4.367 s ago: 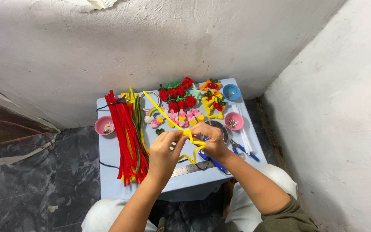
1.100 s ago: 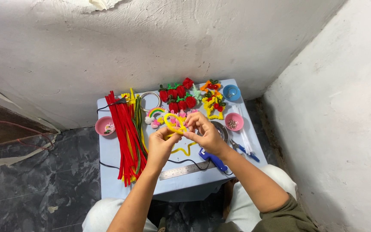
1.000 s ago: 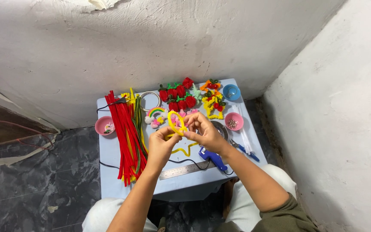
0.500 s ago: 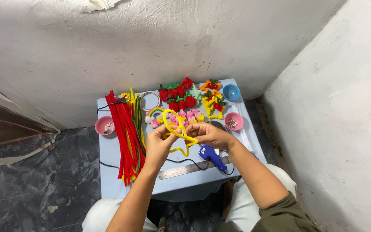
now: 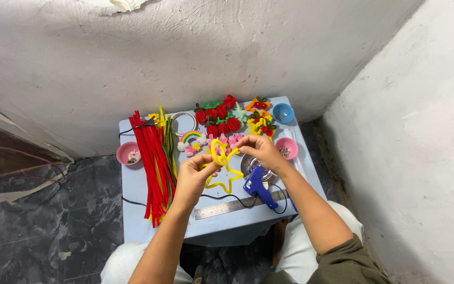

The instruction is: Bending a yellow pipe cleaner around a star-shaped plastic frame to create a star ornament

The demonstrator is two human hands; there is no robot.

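At the far left of the small pale-blue table (image 5: 132,210) sits a pink bowl (image 5: 128,153) with small bits in it, and just right of it lies a long bundle of red pipe cleaners (image 5: 151,163) with a few yellow and green ones along its right edge. Next come a rainbow-shaped pipe-cleaner piece (image 5: 192,138) and, behind it, a row of red strawberry-like pieces (image 5: 217,117). The left hand (image 5: 194,176) is raised over the middle of the table, thumb and fingers closed on the lower part of a yellow pipe cleaner (image 5: 218,154); the right hand (image 5: 261,151) pinches the other end, fingers narrow. Half a second ago the yellow loop stood wider between the hands; now it is drawn into a tighter curl just above a finished yellow star outline (image 5: 225,181) lying on the table, so the bending has gone a turn further and the piece is held in the air, not yet set down. Below the hands lies a steel ruler (image 5: 222,208); right of it a blue glue gun (image 5: 257,183) rests with its cord trailing, beside a round metal dish (image 5: 249,164). Further right are orange and yellow pieces (image 5: 261,118), a blue bowl (image 5: 282,112) and a second pink bowl (image 5: 287,149).
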